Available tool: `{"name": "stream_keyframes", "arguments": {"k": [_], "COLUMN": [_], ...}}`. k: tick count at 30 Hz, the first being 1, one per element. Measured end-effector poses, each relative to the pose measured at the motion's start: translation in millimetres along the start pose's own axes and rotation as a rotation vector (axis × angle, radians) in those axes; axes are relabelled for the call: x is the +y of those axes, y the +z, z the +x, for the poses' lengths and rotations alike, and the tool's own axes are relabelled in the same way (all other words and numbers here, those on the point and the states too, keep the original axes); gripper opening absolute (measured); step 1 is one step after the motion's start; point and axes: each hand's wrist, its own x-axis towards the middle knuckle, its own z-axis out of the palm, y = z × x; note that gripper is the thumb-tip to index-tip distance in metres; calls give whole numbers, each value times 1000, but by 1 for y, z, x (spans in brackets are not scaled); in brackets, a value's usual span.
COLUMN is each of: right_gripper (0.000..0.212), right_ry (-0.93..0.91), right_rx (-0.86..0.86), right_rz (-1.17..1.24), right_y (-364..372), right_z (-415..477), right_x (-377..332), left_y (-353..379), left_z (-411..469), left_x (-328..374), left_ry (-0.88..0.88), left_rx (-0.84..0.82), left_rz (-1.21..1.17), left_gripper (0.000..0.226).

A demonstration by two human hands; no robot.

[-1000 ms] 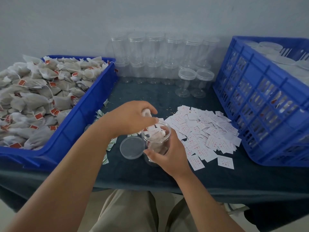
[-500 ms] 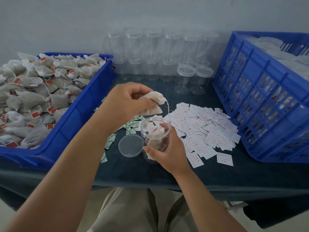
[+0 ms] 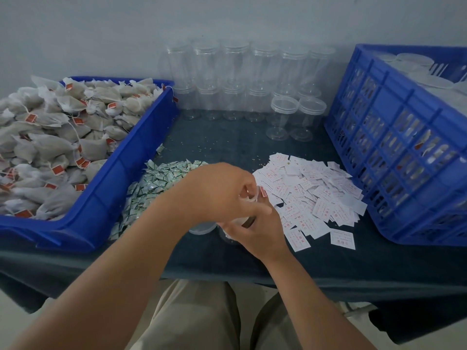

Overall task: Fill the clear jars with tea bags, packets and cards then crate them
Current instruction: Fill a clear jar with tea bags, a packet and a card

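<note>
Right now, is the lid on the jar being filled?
No, the lid lies on the table beside the jar.

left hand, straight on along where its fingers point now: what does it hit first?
Likely the clear jar gripped by the right hand: the left hand, fingers curled round a tea bag, points down at its mouth. Both hands hide most of the jar, so depth is unclear.
</note>
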Motion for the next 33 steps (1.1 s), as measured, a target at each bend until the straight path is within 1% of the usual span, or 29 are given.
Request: {"name": "stream_keyframes", "arguments": {"k": [3, 5, 6, 8, 9, 10, 13, 15, 17, 18, 19, 20, 21, 22, 23, 24, 25, 27, 30, 31, 32, 33], "right_gripper": [56, 68, 74, 75, 73, 71, 70, 71, 71, 72, 73, 75, 77, 80, 82, 84, 85, 85, 82, 83, 85, 87], "right_ry": [4, 6, -4, -16, -15, -16, -34, -45, -47, -46, -44, -39, -33, -26, -19, -13, -7, 3, 10, 13, 15, 16], "right_rx": [-23, -27, -23, -7, 6, 21, 57, 59, 60, 58, 54, 50, 46, 41, 38, 37, 36, 35, 36, 37, 39, 40], "right_rz": [0, 16, 15, 7, 5, -1, -45, -51, -41, -32, -21, -5, 15, 30, 38, 39, 40, 41, 45, 48, 51, 52], "right_y": [2, 3, 3, 2, 2, 1, -1, -1, -1, -1, -1, 0, 0, 1, 2, 2, 2, 2, 1, 1, 2, 1], "right_z": [0, -1, -2, -2, -2, -2, -2, -2, -1, -1, -1, -1, -1, -1, -1, -1, -1, -1, -1, -1, -1, -1], "right_x": [1, 2, 2, 3, 3, 3, -1, 0, 1, 2, 3, 3, 3, 3, 3, 3, 3, 2, 2, 2, 2, 2], "left_y": [8, 7, 5, -4, -12, -20, -48, -64, -76, -81, -83, -80, -73, -62, -51, -40, -31, -24, -34, -34, -32, -28], "left_z": [4, 5, 6, 5, 3, 0, -19, -32, -43, -47, -52, -57, -62, -68, -73, -78, -82, -82, -74, -71, -70, -70], "left_x": [5, 8, 8, 7, 2, -5, -38, -72, -116, -140, -163, -185, -204, -220, -231, -240, -245, -253, -257, -257, -257, -257], "left_ry": [-59, -90, -96, -98, -88, -78, -120, -227, -431, -561, -697, -800, -883, -932, -953, -964, -980, -991, -927, -905, -901, -904], "left_rx": [-78, -127, -140, -127, -88, -15, 276, 413, 450, 419, 332, 199, 50, -66, -139, -169, -174, -117, 17, 36, 27, -15], "left_rz": [130, 136, 113, 45, 19, -14, -188, -218, -142, -93, -19, 64, 135, 173, 177, 164, 133, 117, 177, 174, 157, 149], "left_gripper": [59, 72, 74, 68, 61, 51, 22, 13, 18, 18, 13, 7, 17, 27, 29, 26, 22, 20, 21, 20, 18, 19]}}
